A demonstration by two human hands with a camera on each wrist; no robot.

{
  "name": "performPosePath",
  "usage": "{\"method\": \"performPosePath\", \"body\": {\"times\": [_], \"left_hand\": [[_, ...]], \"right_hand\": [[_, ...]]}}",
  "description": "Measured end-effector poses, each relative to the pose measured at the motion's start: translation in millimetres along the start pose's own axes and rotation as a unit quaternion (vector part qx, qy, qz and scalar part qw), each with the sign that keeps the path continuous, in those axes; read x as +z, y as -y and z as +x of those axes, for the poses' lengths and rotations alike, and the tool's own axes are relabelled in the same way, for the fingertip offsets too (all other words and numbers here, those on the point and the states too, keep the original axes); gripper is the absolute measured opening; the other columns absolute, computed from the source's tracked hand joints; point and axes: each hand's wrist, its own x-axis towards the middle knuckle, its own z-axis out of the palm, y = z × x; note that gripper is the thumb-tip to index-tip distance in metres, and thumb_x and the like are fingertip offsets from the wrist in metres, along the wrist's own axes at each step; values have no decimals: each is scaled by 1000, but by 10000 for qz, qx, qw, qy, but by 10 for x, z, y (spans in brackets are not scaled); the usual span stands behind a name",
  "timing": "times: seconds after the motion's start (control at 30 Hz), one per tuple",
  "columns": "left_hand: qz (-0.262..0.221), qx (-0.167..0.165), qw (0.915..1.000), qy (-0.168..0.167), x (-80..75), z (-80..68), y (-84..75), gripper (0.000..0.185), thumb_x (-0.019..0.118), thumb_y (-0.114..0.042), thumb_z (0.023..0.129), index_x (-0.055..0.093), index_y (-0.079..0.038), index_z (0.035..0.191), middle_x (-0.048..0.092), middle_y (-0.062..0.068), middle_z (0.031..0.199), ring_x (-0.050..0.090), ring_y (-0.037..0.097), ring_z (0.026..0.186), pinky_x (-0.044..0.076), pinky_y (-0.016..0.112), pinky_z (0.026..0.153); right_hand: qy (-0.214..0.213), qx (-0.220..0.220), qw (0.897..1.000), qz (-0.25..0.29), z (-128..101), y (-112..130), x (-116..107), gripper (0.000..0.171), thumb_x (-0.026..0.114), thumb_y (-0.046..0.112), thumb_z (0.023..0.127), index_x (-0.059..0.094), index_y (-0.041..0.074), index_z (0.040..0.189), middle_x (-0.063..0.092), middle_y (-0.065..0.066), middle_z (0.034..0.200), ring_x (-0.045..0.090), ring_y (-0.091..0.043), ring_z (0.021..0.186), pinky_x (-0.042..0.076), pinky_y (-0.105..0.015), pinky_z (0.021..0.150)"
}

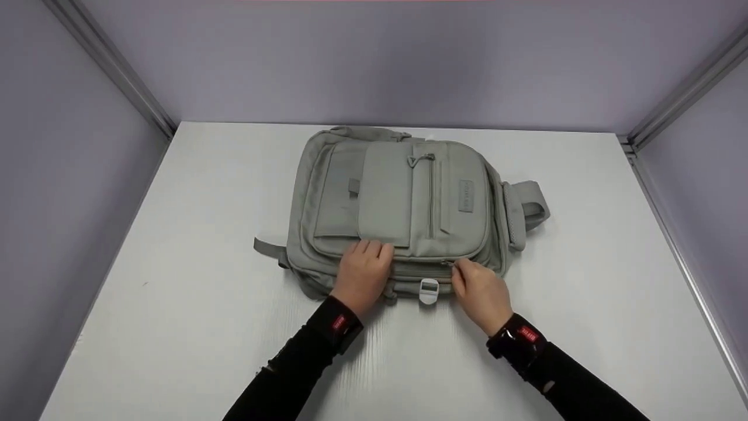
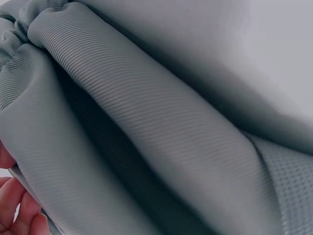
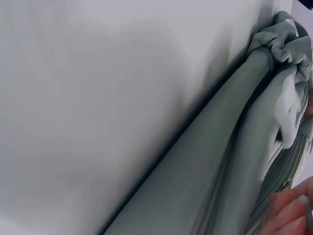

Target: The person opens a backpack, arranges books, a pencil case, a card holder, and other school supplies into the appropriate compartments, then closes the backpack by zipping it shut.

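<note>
A grey-green backpack (image 1: 385,196) lies front side up on the white table, its top handle toward the right. My left hand (image 1: 363,273) grips the fabric along the near side, with its fingers curled over the edge; in the left wrist view only some fingertips (image 2: 22,208) show beside the cloth. Farther right along that same side, my right hand (image 1: 484,295) pinches the pull of a zipper (image 1: 447,263). The slider (image 3: 287,184) shows by the fingers in the right wrist view. A white buckle (image 1: 429,291) hangs between the hands.
The white table (image 1: 193,234) extends around the backpack. Pale panels stand at the back (image 1: 409,64) and on both sides. A loose strap (image 1: 269,248) sticks out at the bag's left end, and the handle (image 1: 529,202) juts out at its right.
</note>
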Motion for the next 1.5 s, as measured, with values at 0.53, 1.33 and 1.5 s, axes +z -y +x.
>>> {"method": "performPosePath", "body": {"times": [0.53,1.33,1.5], "left_hand": [[-52,-64,10000,-13,22,-4,15,17,70,-2,78,57,-12,79,60,1,71,58,19,66,47,31,62],[-122,339,9959,828,138,440,-780,14,67,-20,89,70,-21,103,64,-3,100,62,16,93,52,29,85],[438,406,9950,804,217,502,-906,7,64,-22,91,70,-24,89,63,-5,91,63,15,83,54,27,76]], "right_hand": [[271,784,9963,-236,57,-445,-291,12,57,8,95,66,0,93,65,-13,68,63,-30,60,48,-48,56],[522,569,9969,150,76,-396,-323,29,63,10,95,51,9,69,49,0,55,41,-10,50,32,-27,50],[458,532,9975,86,76,-398,-309,30,62,8,93,47,9,67,44,1,54,40,-13,49,30,-27,49]]}}
